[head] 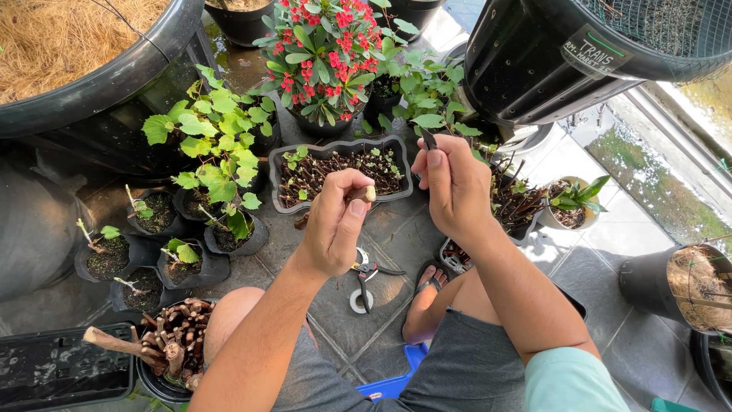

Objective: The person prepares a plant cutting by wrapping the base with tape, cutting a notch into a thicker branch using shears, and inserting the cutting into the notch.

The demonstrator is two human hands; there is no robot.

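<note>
My left hand (335,221) is closed around a short brown stem cutting (364,194), whose pale cut end sticks out by my thumb. My right hand (454,187) pinches a thin dark tool (429,140), held upright just right of the cutting; what kind of tool it is I cannot tell. Both hands hover above a grey rectangular planter tray (272,185) filled with soil and small seedlings. Below my hands, pruning shears (367,271) and a roll of white tape (360,300) lie on the tiled floor.
A red-flowering plant (324,53) and leafy green potted plants (217,145) stand behind the tray. Small black pots (114,259) with cuttings sit left, a pot of cut stems (179,343) lower left. Large black tubs (534,69) stand at the top. My sandalled foot (427,297) rests below.
</note>
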